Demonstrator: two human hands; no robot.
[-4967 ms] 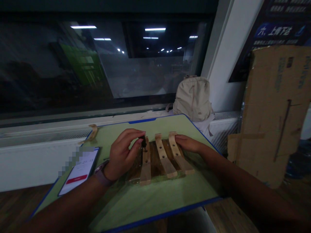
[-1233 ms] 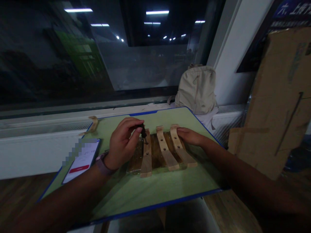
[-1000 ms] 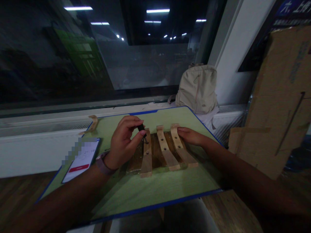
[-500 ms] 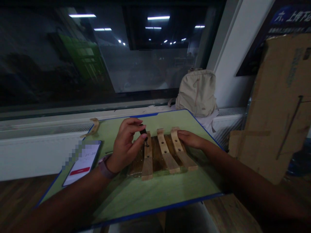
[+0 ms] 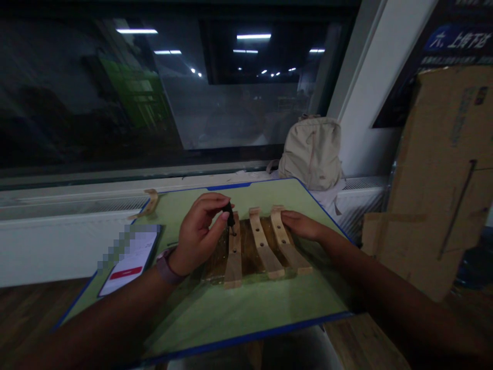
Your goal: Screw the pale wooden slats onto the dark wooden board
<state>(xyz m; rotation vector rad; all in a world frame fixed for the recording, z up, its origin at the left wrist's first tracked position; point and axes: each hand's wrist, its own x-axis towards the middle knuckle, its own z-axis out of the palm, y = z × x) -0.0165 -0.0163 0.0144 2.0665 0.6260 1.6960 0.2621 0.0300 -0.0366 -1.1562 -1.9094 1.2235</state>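
Black-handled driver was pinched in the left hand, tip at the left wooden strip's upper hole. I judged the step screw-turning; steady alignment seemed needed next. Right hand touched the right wooden strip, clamping undetermined. Brown block lay beneath.

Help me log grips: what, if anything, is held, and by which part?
The left hand holds a small dark tool by its black handle. The right hand touches the rightmost wooden piece near its far end; gripping unclear.
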